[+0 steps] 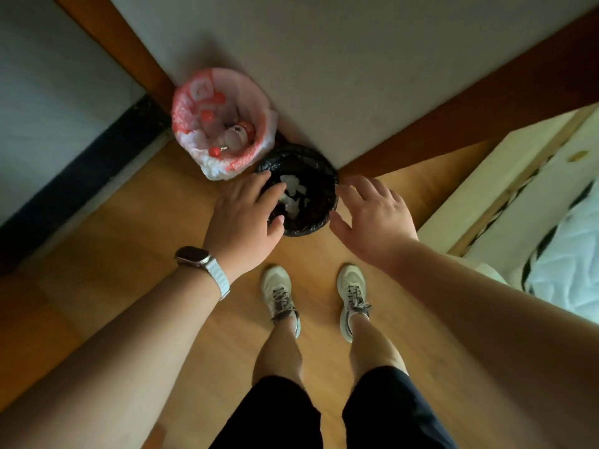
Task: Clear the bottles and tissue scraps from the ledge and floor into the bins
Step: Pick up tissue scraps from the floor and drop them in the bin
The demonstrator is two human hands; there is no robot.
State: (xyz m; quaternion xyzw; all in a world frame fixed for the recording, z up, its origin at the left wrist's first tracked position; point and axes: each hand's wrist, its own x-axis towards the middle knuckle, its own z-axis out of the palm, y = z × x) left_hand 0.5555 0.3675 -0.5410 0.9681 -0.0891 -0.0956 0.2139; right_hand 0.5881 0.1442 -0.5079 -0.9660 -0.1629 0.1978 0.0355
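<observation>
Brushing the rim of the black bin (311, 160) could tip it and spill the tissue scraps (293, 196) inside, between both hands. The left hand (243, 218) hangs spread over that rim and the right hand (372, 215) is spread just beside it. Both hold nothing. Beyond the left hand, bottles (233, 137) fill the pink-bagged bin (191, 102).

A wide-angle camera worn on the head looks steeply down from standing height, so the person's pale lace-up sneakers (280, 293) on the honey-coloured wooden floor (129, 222) lie just below the frame's middle. It faces the outward corner of a pale grey wall (324, 76) edged with brown wooden trim (470, 118). Nearest the lens are the bare forearms, running in from both lower corners to the left hand (243, 218) and right hand (372, 218) at centre.
</observation>
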